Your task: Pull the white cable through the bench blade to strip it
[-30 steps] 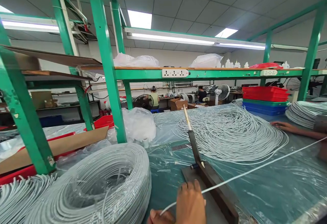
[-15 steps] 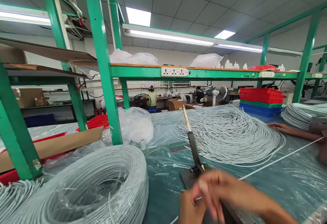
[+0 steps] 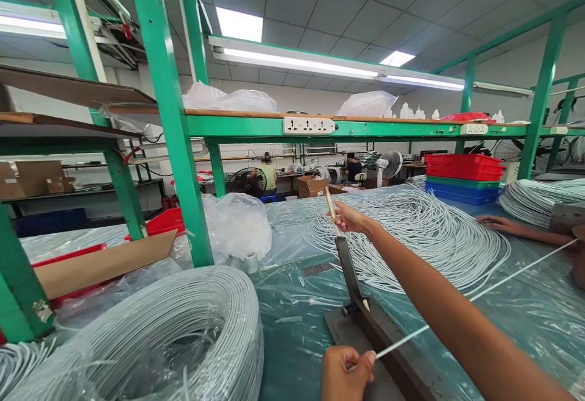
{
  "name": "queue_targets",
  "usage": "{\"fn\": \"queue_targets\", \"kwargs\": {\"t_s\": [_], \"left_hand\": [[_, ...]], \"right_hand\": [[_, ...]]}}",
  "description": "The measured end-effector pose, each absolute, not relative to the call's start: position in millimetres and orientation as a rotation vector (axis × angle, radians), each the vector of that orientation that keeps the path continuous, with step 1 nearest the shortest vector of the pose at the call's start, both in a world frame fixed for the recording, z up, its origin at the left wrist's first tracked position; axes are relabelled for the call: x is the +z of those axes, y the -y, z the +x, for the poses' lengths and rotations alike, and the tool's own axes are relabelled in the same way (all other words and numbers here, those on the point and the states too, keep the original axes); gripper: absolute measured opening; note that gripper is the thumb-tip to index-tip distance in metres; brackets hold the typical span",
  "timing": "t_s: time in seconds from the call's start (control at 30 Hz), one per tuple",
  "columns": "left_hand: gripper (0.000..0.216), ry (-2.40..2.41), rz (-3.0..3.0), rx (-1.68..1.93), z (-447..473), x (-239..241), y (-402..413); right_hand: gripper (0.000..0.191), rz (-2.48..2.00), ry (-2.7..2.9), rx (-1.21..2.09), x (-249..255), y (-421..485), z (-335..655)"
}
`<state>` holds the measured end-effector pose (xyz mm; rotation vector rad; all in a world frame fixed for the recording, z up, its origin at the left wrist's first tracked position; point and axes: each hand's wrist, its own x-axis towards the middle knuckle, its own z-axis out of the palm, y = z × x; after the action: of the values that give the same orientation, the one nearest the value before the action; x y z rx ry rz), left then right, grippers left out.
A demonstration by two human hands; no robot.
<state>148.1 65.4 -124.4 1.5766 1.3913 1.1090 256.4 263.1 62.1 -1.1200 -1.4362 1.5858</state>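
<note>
At frame centre the raised cutter handle (image 3: 329,205) is gripped by the right hand (image 3: 348,217), while a white cable (image 3: 470,297) is pinched by the left hand (image 3: 345,372) at bottom centre. The cable is best held taut and square across the cutter base (image 3: 388,340), fingers kept clear of the blade (image 3: 351,273).

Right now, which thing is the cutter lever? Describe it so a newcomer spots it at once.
Start at the plastic-covered table and find the dark metal base plate at its near edge. From the plate's spring hinge a dark blade rises upright to a pale handle, gripped by the right hand. Everything around it is pale coiled cable; the lever alone is rigid and upright.
</note>
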Motion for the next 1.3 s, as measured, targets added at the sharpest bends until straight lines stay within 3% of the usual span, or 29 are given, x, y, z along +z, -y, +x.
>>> {"fn": "queue_targets", "kwargs": {"t_s": [0.27, 0.5, 0.7, 0.9, 1.07, 1.3], "left_hand": [[0.051, -1.281, 1.429, 1.122, 150.1, -107.8, -57.4], [0.054, -1.251, 1.369, 1.091, 150.0, -98.4, -51.3], [0.053, -1.241, 1.379, 1.073, 149.2, -91.7, -48.6], [0.054, -1.239, 1.396, 1.068, 147.9, -90.5, -49.1], [0.054, -1.24, 1.406, 1.062, 147.7, -88.7, -47.4], [0.056, -1.219, 1.437, 1.019, 147.9, -83.1, -42.0]], "right_hand": [[0.053, -1.026, 1.384, 1.64, 75.1, -243.8, 267.6], [0.06, -0.859, 1.341, 1.67, 90.2, -158.2, 329.2], [0.046, -0.941, 1.245, 1.73, 64.8, -60.5, 369.2], [0.021, -1.135, 1.214, 1.717, 32.2, -6.2, 383.4], [0.042, -1.125, 1.089, 1.816, 13.5, 3.3, 389.4], [0.058, -1.255, 1.071, 1.661, 20.1, 15.2, 380.8]]}}
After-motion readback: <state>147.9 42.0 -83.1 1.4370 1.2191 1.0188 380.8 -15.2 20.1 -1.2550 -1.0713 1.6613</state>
